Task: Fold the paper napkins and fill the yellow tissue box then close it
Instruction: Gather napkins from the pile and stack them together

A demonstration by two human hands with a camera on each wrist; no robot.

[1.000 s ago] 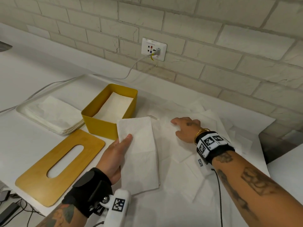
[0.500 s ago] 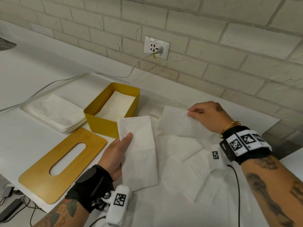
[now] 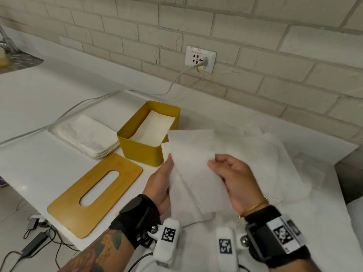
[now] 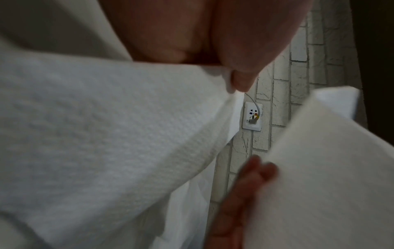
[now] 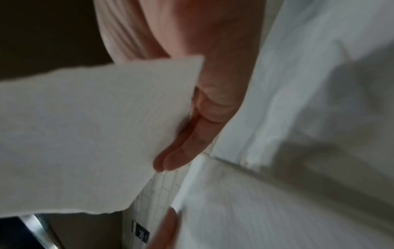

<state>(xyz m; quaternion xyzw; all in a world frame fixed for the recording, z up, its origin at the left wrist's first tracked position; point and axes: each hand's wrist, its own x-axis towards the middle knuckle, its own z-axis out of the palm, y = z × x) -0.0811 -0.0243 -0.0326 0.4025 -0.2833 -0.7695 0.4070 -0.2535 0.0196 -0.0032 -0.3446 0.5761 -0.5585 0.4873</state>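
Observation:
The open yellow tissue box stands on the white counter with folded napkins inside. Just right of it, my left hand grips a folded napkin, thumb on top and fingers hidden beneath. My right hand pinches a second napkin sheet and holds it over the folded one. In the left wrist view the folded napkin runs under my thumb. In the right wrist view the sheet covers my fingers.
The wooden lid with its slot lies flat, front left of the box. A white tray holding a napkin stack sits to the left. Loose napkins are spread at right. A cable runs from the wall outlet.
My right hand lifted a sheet off the loose pile and carried it left, over the folded napkin. My left hand kept its grip and rose slightly.

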